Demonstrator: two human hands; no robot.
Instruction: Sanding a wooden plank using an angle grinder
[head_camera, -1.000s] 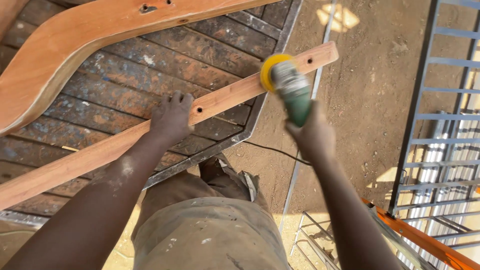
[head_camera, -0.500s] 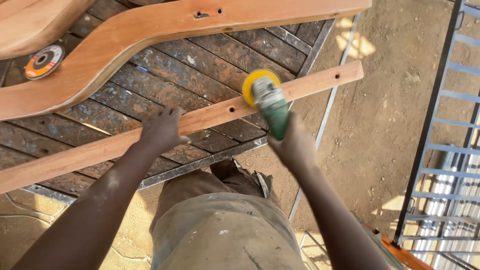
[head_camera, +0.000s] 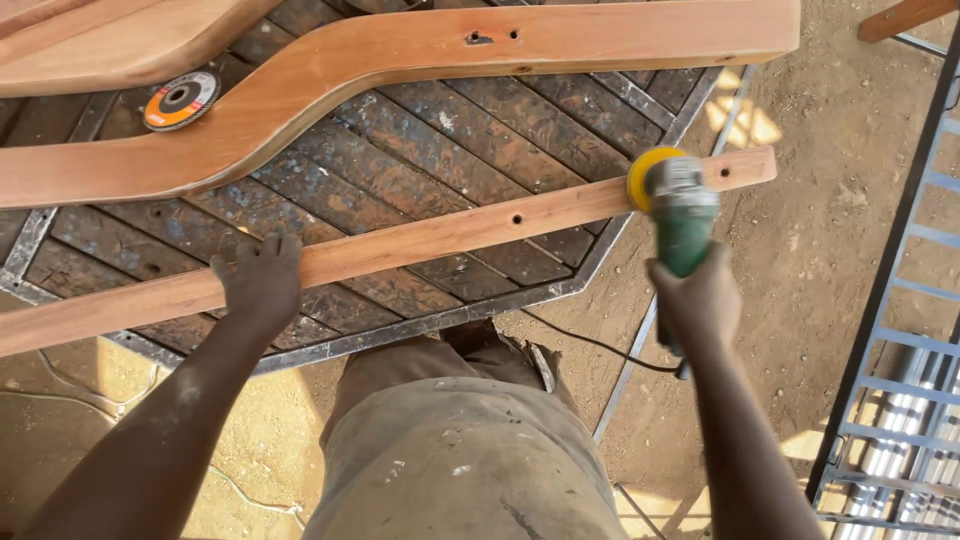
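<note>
Sanding step: left hand (head_camera: 262, 280) pressed flat on slat (head_camera: 420, 242); right hand (head_camera: 703, 300) closed around grinder (head_camera: 683, 215), disc just beyond on slat. Next pass likely needs steady pressure.

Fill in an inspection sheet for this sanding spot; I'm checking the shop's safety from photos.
Surface: rusty slatted metal panel used as a bench, on dirt ground.
Job's things: long wooden strip with holes, lying across the panel; green angle grinder with yellow disc at the strip's right end.
Clutter: curved wooden piece; loose orange-and-grey flap disc.
Hands: left hand pressing the strip; right hand gripping the grinder.
Cables: black cord trailing from the grinder over the ground.
Surroundings: blue metal frame at right.
</note>
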